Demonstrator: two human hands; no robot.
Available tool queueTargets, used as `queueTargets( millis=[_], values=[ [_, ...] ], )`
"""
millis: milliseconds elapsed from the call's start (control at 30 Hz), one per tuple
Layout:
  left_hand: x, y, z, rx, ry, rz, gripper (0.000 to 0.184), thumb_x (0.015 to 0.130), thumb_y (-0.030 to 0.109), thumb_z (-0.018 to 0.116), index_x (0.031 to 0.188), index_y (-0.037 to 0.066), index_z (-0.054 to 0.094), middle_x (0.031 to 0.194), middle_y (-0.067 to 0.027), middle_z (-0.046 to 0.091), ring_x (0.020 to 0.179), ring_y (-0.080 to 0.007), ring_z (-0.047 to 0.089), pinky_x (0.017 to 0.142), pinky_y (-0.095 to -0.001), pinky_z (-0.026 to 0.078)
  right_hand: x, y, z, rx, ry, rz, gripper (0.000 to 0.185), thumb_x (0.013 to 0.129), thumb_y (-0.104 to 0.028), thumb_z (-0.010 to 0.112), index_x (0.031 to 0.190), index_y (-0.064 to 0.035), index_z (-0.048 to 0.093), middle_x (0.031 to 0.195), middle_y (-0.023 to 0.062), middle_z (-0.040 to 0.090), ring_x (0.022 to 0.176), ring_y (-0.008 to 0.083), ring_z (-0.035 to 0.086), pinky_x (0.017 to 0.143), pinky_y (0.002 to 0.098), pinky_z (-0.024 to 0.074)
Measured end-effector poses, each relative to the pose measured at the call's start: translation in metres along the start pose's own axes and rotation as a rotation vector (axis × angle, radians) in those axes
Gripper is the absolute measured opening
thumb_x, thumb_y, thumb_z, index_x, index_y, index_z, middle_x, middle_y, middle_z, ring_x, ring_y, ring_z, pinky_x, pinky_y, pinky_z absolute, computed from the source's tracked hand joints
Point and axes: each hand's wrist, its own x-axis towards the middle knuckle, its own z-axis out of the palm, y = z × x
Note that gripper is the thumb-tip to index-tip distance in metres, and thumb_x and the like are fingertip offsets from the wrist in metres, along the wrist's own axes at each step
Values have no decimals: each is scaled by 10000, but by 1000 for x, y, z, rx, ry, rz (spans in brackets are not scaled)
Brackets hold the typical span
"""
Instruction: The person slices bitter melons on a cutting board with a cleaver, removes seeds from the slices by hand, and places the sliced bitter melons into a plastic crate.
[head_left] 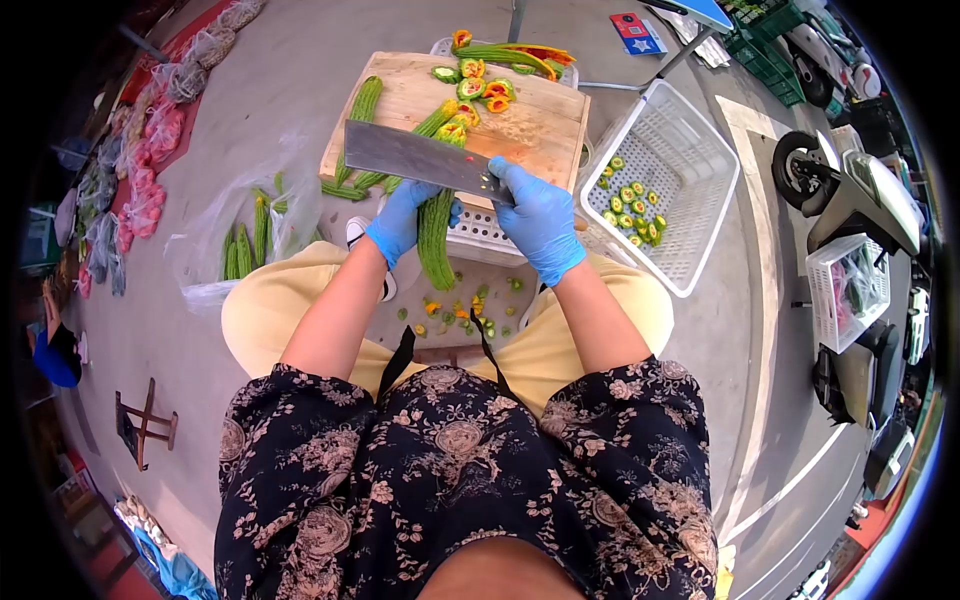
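While the left hand (404, 217) curls closed around a green gourd (436, 245), the right hand's (538, 222) fingers grip the cleaver (415, 157).

Bare forearms (335, 318) angle inward; left hand (404, 218) and right hand (538, 220) (both blue-gloved) curl closed, near each other.

I wear a black top (455, 480) with beige and dusty-pink flowers, a rounded neckline and loose, wide sleeves (290, 430). Beyond the top's hem are dark ties (398, 362) and pale yellow trousers (285, 300). Past the top's sleeves, wrinkled blue gloves (558, 250) cover my left hand (397, 218) and right hand (535, 212).
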Motion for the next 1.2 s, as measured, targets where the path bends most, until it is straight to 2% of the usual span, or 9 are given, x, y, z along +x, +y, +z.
queueTargets(
  millis=[67, 167, 300, 400, 533, 700, 867, 1200],
  values=[
    [16, 4, 8, -37, -8, -8, 417, 863, 319, 609, 1184, 74, 507, 989, -100, 609, 768, -216, 606, 684, -338, 521, 10, 16, 6, -11, -57, 70, 243, 750, -113, 641, 980, -137, 564, 701, 89, 624, 651, 256, 633, 549, 379, 492],
    [51, 4, 5, -55, -26, -53, 435, 862, 339, 610, 1202, 92, 496, 998, -105, 610, 750, -212, 607, 656, -341, 525, 28, 45, 15, -14, -58, 47, 238, 765, -138, 634, 989, -142, 555, 696, 83, 625, 634, 274, 629, 547, 398, 489],
    [101, 4, 3, -58, -20, -116, 449, 867, 354, 606, 1222, 111, 481, 1018, -110, 610, 747, -210, 608, 633, -341, 526, 48, 87, 30, -60, -194, 160, 170, 790, -180, 620, 947, -146, 560, 730, 91, 639, 664, 289, 633, 557, 403, 490],
    [133, 3, -1, -66, -19, -139, 439, 877, 334, 602, 1218, 100, 456, 1018, -121, 620, 708, -191, 615, 597, -330, 543, 60, 113, 42, -52, -268, 246, 132, 797, -181, 613, 909, -139, 557, 742, 95, 643, 673, 295, 634, 565, 413, 490],
    [160, -4, -11, -92, -30, -175, 363, 898, 266, 571, 1196, 99, 450, 1031, -142, 620, 699, -210, 614, 599, -346, 542, 62, 137, 56, -55, -263, 293, 112, 806, -185, 599, 900, -144, 555, 744, 100, 643, 669, 309, 629, 570, 428, 489],
    [178, -9, -11, -157, -63, -204, 406, 893, 265, 576, 1229, 104, 413, 1044, -164, 614, 708, -223, 612, 616, -356, 542, 60, 166, 59, -132, -247, 278, 97, 816, -208, 585, 885, -145, 560, 732, 106, 639, 670, 323, 624, 566, 439, 483],
    [192, -7, -20, -232, -88, -184, 454, 878, 281, 593, 1253, 121, 394, 1055, -179, 608, 728, -232, 608, 631, -366, 539, 55, 193, 51, -221, -348, 410, 120, 828, -248, 590, 854, -134, 566, 687, 121, 625, 657, 335, 618, 560, 451, 479],
    [186, -10, -38, -273, -153, -180, 516, 857, 285, 611, 1291, 141, 372, 1074, -187, 593, 732, -235, 596, 636, -370, 532, 58, 196, 37, -275, -442, 414, 146, 825, -263, 601, 837, -120, 575, 688, 139, 621, 671, 345, 617, 575, 461, 482]
  ],
)
